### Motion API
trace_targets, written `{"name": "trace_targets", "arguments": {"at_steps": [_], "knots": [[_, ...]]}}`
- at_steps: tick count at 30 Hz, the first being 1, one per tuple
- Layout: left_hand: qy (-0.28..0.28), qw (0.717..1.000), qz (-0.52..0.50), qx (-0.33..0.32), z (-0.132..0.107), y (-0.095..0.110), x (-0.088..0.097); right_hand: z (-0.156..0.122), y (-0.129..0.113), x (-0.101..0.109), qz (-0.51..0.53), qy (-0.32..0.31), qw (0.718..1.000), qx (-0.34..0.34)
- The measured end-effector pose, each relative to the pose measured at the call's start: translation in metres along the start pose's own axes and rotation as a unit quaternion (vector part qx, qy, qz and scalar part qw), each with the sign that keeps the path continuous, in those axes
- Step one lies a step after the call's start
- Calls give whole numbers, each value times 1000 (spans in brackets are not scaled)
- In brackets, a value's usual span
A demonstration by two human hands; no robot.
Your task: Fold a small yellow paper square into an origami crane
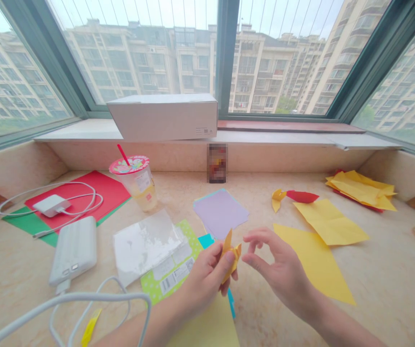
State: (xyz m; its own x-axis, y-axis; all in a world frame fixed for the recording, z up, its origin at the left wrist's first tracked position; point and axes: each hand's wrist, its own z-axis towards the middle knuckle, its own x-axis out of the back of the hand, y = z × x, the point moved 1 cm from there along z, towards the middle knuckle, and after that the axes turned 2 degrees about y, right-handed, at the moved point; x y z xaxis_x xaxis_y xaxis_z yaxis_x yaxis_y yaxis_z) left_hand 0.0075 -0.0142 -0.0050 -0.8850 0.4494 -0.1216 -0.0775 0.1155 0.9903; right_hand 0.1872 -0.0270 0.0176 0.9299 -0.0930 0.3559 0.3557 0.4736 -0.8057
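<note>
My left hand [207,274] is closed on a small folded orange paper piece [231,253], pinched between thumb and fingers just above the marble counter. My right hand [276,265] hovers a few centimetres to the right of it, fingers spread and curved, holding nothing. Under my hands lie a pale yellow sheet [211,327] and a turquoise sheet [207,240]. A large yellow sheet [319,260] lies right of my right hand, with another yellow sheet [328,221] behind it. A lilac sheet [222,212] lies just beyond my hands.
A clear wrapper [144,243] on a green packet [171,274], a white power bank [73,248] with cables, a charger [50,205] on red and green paper, a plastic cup [138,183], folded red-and-yellow paper [294,196], a paper stack [362,190], a white box [164,115] on the sill.
</note>
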Motion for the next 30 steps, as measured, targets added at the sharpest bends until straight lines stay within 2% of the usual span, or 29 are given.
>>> {"name": "trace_targets", "arguments": {"at_steps": [4,9,14,18,23,26,30], "knots": [[7,1000,-1,10,0,2,0,1,1,1,-52,-20,994,98],[9,1000,12,2,-1,2,-1,2,2,3,-128,-18,977,166],[38,999,37,2,-2,4,-2,2,4,5,-173,0,959,222],[44,998,43,-5,-3,3,-3,1,5,5,-179,32,962,203],[90,995,44,-19,-1,2,0,0,10,2,-168,78,975,125],[129,991,37,-25,1,4,1,-4,14,-2,-162,68,980,93],[161,986,38,-37,4,6,3,-3,18,-2,-177,44,979,92]]}}
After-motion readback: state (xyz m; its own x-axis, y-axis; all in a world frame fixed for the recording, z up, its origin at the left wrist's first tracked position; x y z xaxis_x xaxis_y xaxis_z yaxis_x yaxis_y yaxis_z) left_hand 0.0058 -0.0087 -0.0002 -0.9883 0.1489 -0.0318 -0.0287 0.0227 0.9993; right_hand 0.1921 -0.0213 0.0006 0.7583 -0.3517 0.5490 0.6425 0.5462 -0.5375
